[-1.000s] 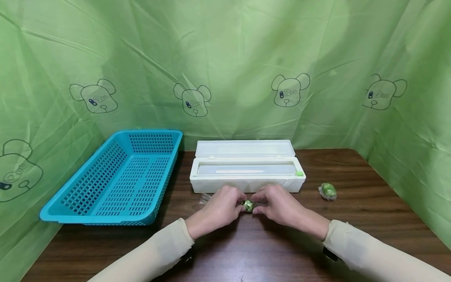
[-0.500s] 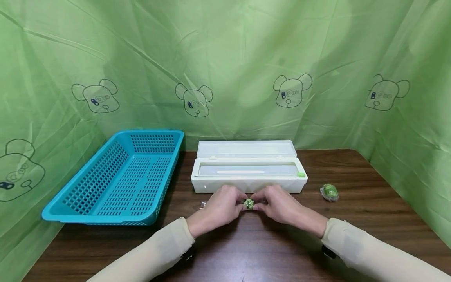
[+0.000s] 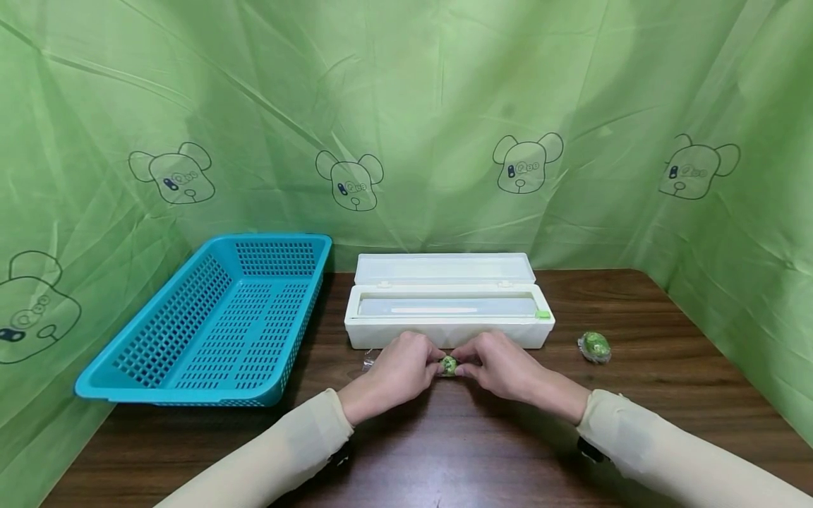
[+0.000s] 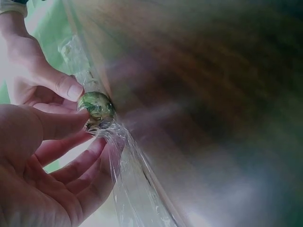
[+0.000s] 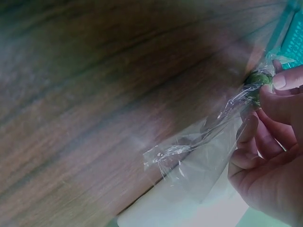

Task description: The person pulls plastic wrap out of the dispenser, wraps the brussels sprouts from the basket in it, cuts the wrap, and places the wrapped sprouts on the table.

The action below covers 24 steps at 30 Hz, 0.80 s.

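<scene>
Together, hands (image 3: pixel 401 368) (image 3: pixel 510 368) pinch a green ball (image 3: pixel 449 366) before blurred curtain lettering (image 3: pixel 528 168).

Green cloth (image 3: pixel 419 77) printed with animal faces (image 3: pixel 353 185) hangs behind a dark wooden tabletop (image 3: pixel 457 451).

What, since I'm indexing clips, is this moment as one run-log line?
left hand and right hand: pinching green ball in clear film; white box: lid open; second ball: right side; blue basket: left side

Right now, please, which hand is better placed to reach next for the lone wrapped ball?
Probably the right hand: the wrapped ball lies nearer it, though it and the left hand hold another green ball.
</scene>
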Motion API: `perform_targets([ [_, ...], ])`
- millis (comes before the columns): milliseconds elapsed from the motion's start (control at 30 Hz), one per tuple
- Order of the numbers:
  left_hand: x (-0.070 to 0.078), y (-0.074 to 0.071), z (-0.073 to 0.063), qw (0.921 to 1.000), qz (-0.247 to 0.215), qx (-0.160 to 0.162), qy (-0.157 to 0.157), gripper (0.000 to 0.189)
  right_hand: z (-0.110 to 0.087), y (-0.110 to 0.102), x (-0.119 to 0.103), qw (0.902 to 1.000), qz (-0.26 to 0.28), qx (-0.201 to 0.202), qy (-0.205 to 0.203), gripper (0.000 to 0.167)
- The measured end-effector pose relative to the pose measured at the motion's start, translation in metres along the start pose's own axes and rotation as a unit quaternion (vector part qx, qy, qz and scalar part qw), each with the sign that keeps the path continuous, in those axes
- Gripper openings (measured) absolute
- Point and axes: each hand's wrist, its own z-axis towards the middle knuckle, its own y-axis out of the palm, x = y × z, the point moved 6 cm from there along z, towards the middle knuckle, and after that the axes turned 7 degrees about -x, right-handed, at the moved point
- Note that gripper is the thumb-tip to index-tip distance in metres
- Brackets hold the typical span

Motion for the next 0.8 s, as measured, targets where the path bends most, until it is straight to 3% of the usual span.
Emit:
perform_targets([
  [300,-0.001,0.000,-0.001,0.9997,-0.023,-0.005,-0.010,0.009,0.000,-0.001,-0.002,0.9999,0.006,0.007,-0.004,0.014],
  [567,0.000,-0.002,-0.002,0.9996,-0.016,-0.005,-0.023,0.016,-0.003,-0.004,-0.005,0.9996,0.026,0.013,-0.002,0.015],
  [800,0.002,-0.005,-0.004,0.9993,-0.013,-0.007,-0.035,0.019,-0.014,-0.021,-0.007,0.9982,0.040,0.038,0.024,0.016],
])
